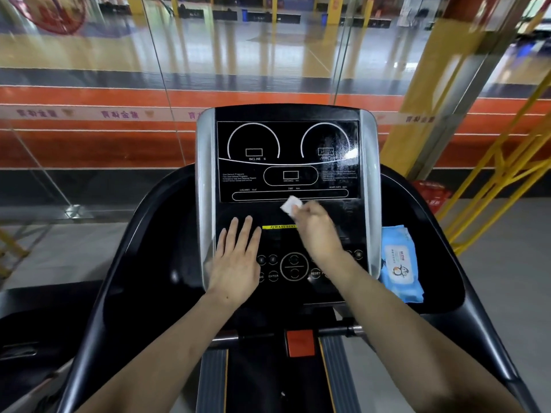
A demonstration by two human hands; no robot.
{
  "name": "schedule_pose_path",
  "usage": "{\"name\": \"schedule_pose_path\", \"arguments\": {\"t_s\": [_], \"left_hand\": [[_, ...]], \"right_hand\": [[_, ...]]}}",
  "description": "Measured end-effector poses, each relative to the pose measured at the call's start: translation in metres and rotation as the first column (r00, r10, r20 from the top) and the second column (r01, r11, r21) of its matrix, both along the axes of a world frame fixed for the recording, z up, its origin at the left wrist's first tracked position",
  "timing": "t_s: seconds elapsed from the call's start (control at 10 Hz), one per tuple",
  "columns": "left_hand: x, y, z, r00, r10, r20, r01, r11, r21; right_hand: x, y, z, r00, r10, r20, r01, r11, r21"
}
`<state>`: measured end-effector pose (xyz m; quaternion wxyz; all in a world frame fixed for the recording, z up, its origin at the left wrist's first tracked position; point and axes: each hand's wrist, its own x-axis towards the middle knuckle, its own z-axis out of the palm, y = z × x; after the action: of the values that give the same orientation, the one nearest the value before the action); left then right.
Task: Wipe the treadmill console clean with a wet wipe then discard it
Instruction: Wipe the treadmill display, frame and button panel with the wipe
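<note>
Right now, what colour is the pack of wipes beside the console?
Light blue with a white label, seen in the head view: the pack of wipes lies right of the console.

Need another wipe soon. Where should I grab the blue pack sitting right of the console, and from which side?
Judging from its pose, take the pack across its near, lower end, coming from above and the right. It lies flat in the tray with its long left edge against the console's silver side, so that edge is blocked. The right hand, pinching the wipe, is closest.
</note>
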<state>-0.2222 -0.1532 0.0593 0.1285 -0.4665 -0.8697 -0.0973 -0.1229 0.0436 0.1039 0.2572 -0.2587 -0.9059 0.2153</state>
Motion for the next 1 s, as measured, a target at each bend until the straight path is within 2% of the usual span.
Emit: {"name": "schedule_pose_path", "arguments": {"t_s": [0.1,0.2,0.3,0.5,0.6,0.7,0.8,1.0], "left_hand": [[0.003,0.002,-0.002,1.0,-0.003,0.012,0.003,1.0,0.002],[0.006,0.0,-0.008,1.0,0.002,0.024,-0.002,1.0,-0.008],[0.009,0.0,-0.013,1.0,0.005,0.024,-0.004,1.0,-0.012],[0.012,0.012,-0.009,1.0,-0.015,-0.004,0.015,0.999,-0.046],[0.011,0.017,-0.009,1.0,-0.017,-0.008,0.017,0.999,-0.05],[0.011,0.018,-0.009,1.0,-0.017,0.0,0.017,0.999,-0.028],[0.012,0.016,-0.011,1.0,-0.015,-0.002,0.015,1.0,-0.028],[0.016,0.018,-0.013,1.0,-0.006,0.009,0.006,1.0,-0.027]], "right_hand": [[0.04,0.042,-0.011,0.965,-0.256,-0.065,0.25,0.965,-0.085],[0.057,0.059,-0.029,0.916,-0.373,-0.15,0.321,0.903,-0.286],[0.042,0.026,-0.027,0.915,-0.321,-0.245,0.157,0.842,-0.517],[0.018,0.003,-0.03,0.991,-0.084,-0.103,0.045,0.94,-0.337],[0.033,0.022,-0.024,0.997,-0.054,-0.058,0.041,0.977,-0.207],[0.059,0.054,-0.024,0.989,-0.142,-0.044,0.137,0.986,-0.091],[0.064,0.063,-0.027,0.988,-0.155,0.025,0.151,0.98,0.128],[0.018,-0.002,-0.024,0.982,0.16,0.098,-0.173,0.974,0.146]]}}
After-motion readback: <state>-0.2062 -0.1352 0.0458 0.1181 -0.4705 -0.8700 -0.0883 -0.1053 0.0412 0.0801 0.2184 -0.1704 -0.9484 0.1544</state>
